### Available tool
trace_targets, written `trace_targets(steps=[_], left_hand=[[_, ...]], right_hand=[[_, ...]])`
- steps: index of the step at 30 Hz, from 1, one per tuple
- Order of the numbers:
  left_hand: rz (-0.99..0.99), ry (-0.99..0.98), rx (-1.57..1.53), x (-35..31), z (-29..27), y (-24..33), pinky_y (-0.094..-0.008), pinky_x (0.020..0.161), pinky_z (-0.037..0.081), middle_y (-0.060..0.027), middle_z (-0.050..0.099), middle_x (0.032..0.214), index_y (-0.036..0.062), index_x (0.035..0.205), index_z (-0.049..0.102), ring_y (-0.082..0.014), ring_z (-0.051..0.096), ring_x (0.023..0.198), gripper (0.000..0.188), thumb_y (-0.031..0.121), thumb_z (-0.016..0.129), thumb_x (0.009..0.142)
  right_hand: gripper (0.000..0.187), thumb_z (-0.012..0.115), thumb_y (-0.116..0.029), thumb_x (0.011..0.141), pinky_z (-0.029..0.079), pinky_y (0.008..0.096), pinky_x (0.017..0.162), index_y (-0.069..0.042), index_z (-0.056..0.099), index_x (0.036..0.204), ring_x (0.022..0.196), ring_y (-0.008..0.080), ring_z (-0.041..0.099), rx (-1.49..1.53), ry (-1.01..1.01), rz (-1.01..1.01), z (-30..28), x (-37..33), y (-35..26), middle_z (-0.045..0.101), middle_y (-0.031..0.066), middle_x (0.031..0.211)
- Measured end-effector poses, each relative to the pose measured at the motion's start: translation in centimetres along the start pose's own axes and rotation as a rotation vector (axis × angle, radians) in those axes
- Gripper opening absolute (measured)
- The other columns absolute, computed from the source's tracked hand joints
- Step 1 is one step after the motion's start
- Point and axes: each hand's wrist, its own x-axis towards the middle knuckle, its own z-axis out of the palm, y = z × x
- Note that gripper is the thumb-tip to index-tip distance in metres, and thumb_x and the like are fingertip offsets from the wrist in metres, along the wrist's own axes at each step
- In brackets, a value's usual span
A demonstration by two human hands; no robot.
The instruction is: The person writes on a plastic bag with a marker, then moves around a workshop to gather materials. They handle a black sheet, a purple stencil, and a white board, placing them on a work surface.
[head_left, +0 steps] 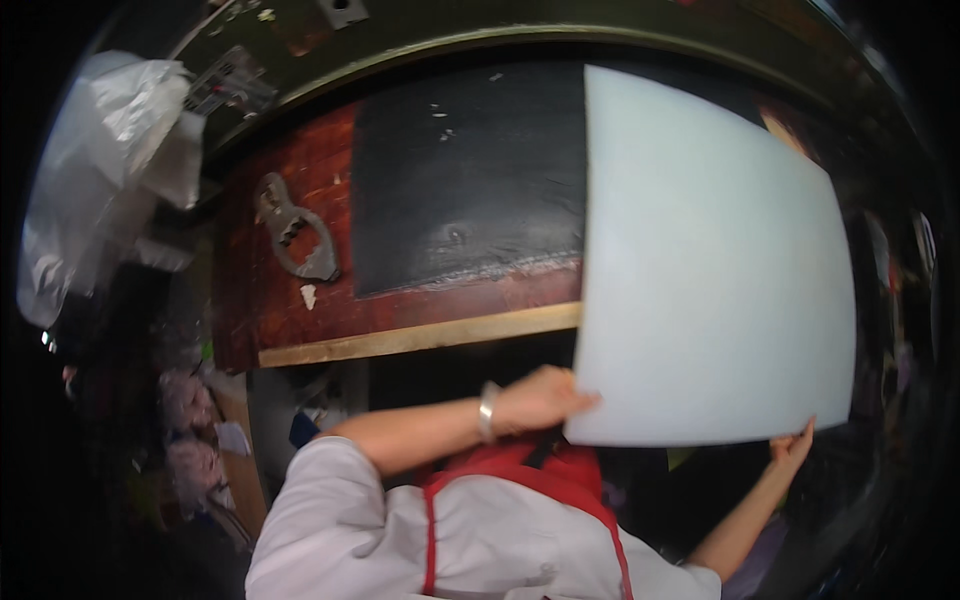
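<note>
A large pale white sheet or board [715, 250] lies over the right part of the table and juts out past its near edge. My left hand [545, 400] grips the sheet's near left corner, with the thumb on top and the other fingers beneath. At the near edge, close to the right corner, my right hand [792, 447] pinches the same sheet, one fingertip showing on its upper face. What the sheet covers on the table is hidden.
The red-brown table [310, 190] has a black mat [470, 180] and a pale wooden front strip [420, 335]. A grey metal clamp-like tool [300, 235] rests at the left, by a white scrap [308, 297]. Clear plastic bags [110, 170] hang far left.
</note>
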Motion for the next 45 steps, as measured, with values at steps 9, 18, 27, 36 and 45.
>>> trace_targets(steps=[9, 18, 27, 36, 45], left_hand=[[-0.062, 0.413, -0.014, -3.1, -18.8, 3.7, -0.0289, 0.055, 0.053, -0.0123, 0.065, 0.086, -0.0103, 0.101, 0.060, -0.0177, 0.063, 0.069, 0.043, 0.032, 0.053, 0.095], [0.054, 1.139, 1.793, -2.5, -25.7, 10.3, -0.0438, 0.054, 0.052, -0.0174, 0.064, 0.062, 0.0047, 0.064, 0.067, -0.0346, 0.065, 0.059, 0.062, 0.054, 0.042, 0.091], [-0.099, 0.150, 0.752, -5.3, -8.7, 3.5, -0.0275, 0.049, 0.048, -0.0060, 0.060, 0.058, -0.0011, 0.075, 0.064, -0.0120, 0.058, 0.051, 0.024, 0.016, 0.055, 0.090], [-0.170, 0.170, -0.616, -5.6, -0.2, -7.0, -0.0456, 0.098, 0.043, -0.0170, 0.047, 0.130, -0.0006, 0.134, 0.034, -0.0306, 0.047, 0.121, 0.064, 0.048, 0.045, 0.094], [-0.074, 0.437, -0.628, -5.7, 0.8, -7.6, -0.0411, 0.092, 0.046, -0.0183, 0.053, 0.123, -0.0082, 0.125, 0.043, -0.0285, 0.054, 0.113, 0.045, 0.028, 0.041, 0.100]], right_hand=[[0.061, 0.068, -0.041, 0.082, 0.049, 0.0387, 0.090, 0.000, 0.048, 0.122, 0.113, 0.0252, 0.051, 0.237, 0.158, -0.389, 2.7, -4.9, 6.4, 0.052, 0.0109, 0.120], [0.044, 0.056, -0.041, 0.091, 0.050, 0.0402, 0.090, -0.003, 0.056, 0.114, 0.105, 0.0253, 0.059, 0.172, -0.142, -0.199, 3.7, -9.6, 11.3, 0.061, 0.0112, 0.114], [0.046, 0.046, -0.033, 0.096, 0.047, 0.0481, 0.094, 0.000, 0.044, 0.127, 0.113, 0.0311, 0.055, 0.267, -0.309, -0.058, 6.4, -22.8, 21.7, 0.054, 0.0155, 0.125], [0.031, 0.058, -0.023, 0.091, 0.052, 0.0327, 0.078, 0.006, 0.062, 0.103, 0.085, 0.0201, 0.063, -0.749, -0.909, 0.352, 6.0, -25.6, 26.1, 0.066, 0.0121, 0.095], [0.027, 0.059, -0.011, 0.090, 0.052, 0.0262, 0.069, 0.003, 0.059, 0.112, 0.085, 0.0172, 0.063, -0.989, -0.190, -1.074, 17.6, -5.9, 7.1, 0.065, 0.0125, 0.096]])
